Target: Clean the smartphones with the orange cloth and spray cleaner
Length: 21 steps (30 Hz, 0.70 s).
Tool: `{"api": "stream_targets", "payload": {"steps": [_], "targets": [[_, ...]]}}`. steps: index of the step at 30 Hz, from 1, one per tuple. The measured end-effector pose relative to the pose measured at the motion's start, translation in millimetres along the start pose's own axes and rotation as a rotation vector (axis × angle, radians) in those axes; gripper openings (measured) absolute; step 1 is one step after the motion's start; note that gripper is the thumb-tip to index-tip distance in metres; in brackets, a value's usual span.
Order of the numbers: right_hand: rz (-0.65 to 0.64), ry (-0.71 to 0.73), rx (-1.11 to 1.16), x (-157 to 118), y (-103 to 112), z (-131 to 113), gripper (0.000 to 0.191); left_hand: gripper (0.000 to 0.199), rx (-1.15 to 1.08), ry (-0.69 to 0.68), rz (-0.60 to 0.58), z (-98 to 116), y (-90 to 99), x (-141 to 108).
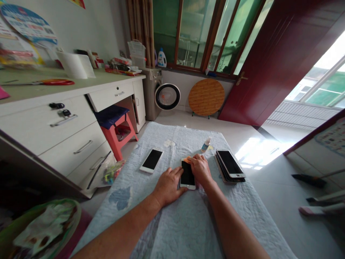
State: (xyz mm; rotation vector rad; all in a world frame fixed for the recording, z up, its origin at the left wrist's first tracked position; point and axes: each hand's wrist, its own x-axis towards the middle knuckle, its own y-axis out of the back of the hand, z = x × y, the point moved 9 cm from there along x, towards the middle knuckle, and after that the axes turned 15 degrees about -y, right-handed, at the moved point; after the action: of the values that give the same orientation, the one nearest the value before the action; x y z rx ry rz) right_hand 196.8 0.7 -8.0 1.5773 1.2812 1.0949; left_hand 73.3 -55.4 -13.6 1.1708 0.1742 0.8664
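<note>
A white phone with a dark screen (187,175) lies on the pale blue quilted cloth (185,223). My left hand (168,185) rests along its left side, fingertips at the left edge and thumb by the bottom corner, fingers apart. Bent over the upper right of the screen, my right hand (199,168) presses a small orange cloth (187,159) to the glass. Another white phone (152,160) lies to the left. Several phones are stacked (230,163) on the right. A small spray bottle (205,145) stands beyond my right hand.
A desk with drawers (107,94) runs along the left, with a red stool (115,135) beside it. A waste bin (78,219) is at the lower left. Ahead are a washing machine (152,97) and a round wooden tabletop (206,97); a red door (258,64) stands at the right.
</note>
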Motion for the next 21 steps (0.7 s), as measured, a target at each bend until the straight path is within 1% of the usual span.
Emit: {"api": "stream_targets", "payload": {"steps": [5, 12, 16, 21], "targets": [[0.010, -0.043, 0.039, -1.4, 6.1, 10.5, 0.031, 0.064, 0.012, 0.007, -0.018, 0.3, 0.1, -0.2], [0.037, -0.057, 0.039, -3.0, 7.6, 13.1, 0.029, 0.065, 0.025, 0.007, -0.037, 0.9, 0.0, 0.3], [0.041, -0.038, 0.035, -2.3, 3.5, 5.8, 0.028, 0.065, 0.019, 0.006, -0.054, 1.5, -0.5, 0.8], [0.007, 0.037, 0.022, -3.7, -3.7, -12.4, 0.028, 0.067, 0.026, 0.001, -0.084, 0.9, -3.1, 1.4]]}}
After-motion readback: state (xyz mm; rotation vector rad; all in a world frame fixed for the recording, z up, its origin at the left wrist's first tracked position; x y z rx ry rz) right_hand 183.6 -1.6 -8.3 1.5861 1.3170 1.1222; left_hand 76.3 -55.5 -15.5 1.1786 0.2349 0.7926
